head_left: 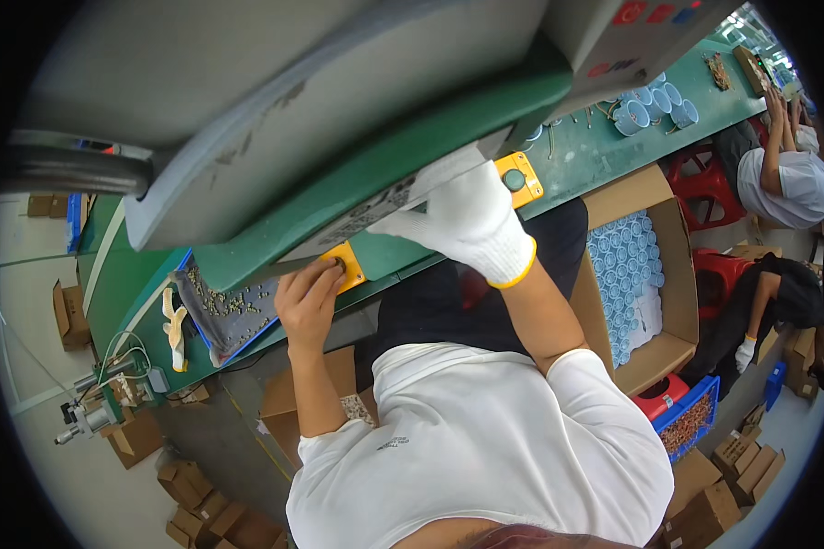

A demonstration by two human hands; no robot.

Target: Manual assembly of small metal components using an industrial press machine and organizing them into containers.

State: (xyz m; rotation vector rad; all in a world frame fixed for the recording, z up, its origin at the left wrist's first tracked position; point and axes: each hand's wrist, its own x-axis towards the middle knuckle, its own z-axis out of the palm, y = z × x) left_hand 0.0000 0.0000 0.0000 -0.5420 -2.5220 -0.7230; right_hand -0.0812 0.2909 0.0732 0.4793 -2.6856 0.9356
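My bare left hand [307,297] is at a yellow push-button box [352,272] on the front edge of the green bench [389,254]. Its fingers are curled together against the dark button. My right hand [471,220] wears a white knitted glove with a yellow cuff. It reaches in at the lower edge of a large grey and green machine [375,137], thumb stretched out to the left. The machine's edge hides some of its fingertips, and nothing shows in its grasp. Beside it, on the right, a second yellow box [520,179] carries a green button.
A blue-rimmed tray [220,306] of small metal parts and a white glove [174,329] lie left. Right stands a carton [677,311] of light-blue round parts. Blue cups [632,117] stand farther along the bench. Two people [787,183] sit on the right near red stools [705,188].
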